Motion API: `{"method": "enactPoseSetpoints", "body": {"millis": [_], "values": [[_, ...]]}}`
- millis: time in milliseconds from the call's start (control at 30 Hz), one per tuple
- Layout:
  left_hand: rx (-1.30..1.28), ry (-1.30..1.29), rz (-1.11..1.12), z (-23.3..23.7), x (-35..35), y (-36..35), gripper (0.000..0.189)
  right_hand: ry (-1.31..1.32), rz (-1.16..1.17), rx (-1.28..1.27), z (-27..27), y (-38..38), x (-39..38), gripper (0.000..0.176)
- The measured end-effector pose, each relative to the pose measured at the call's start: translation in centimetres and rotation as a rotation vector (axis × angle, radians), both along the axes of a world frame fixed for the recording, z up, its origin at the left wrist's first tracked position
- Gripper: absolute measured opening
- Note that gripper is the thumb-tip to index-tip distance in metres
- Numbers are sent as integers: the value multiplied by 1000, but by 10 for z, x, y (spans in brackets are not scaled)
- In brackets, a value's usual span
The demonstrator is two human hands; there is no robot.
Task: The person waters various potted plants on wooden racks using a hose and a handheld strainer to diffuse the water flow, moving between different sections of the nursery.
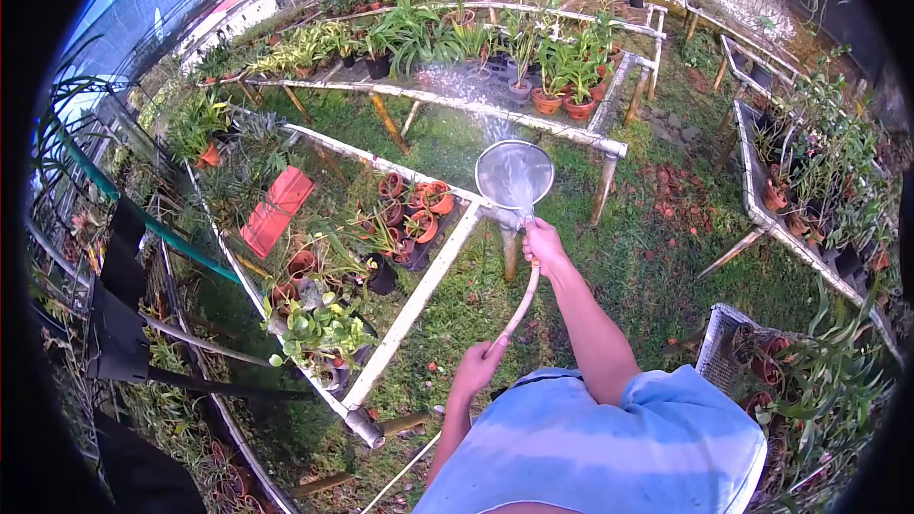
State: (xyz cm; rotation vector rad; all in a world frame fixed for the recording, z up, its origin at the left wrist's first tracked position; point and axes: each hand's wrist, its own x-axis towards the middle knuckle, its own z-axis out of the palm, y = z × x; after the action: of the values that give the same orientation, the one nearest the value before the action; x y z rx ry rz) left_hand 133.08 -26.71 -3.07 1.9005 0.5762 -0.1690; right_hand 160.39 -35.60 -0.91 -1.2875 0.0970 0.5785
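My right hand is closed around the upper end of a pale garden hose, held out in front of me. Just beyond it is a round mesh strainer with a dark rim; whether my fingers also grip its handle is hidden. Water streams from the hose end into the mesh and sprays forward as fine drops. Lower on the hose, near my body, my left hand is wrapped around it. The spray reaches toward potted plants on a bench ahead.
A pale-railed bench with clay pots and a red planter stands left. Another plant bench is at right. A mesh-sided stand with plants sits near my right side. Mossy ground lies between.
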Motion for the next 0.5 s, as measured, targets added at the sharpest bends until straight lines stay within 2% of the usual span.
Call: {"method": "enactPoseSetpoints", "body": {"millis": [133, 267, 333, 500], "values": [[27, 1, -83, 0, 15, 2, 56, 23, -230, 19, -8, -34, 0, 23], [4, -21, -262, -15, 34, -6, 56, 19, -385, 18, -7, -76, 0, 20], [31, 11, -345, -6, 44, -13, 56, 16, -449, 33, -5, -89, 1, 18], [-45, -5, -429, -15, 64, -25, 50, -21, -290, -8, 8, -99, 12, 19]]}}
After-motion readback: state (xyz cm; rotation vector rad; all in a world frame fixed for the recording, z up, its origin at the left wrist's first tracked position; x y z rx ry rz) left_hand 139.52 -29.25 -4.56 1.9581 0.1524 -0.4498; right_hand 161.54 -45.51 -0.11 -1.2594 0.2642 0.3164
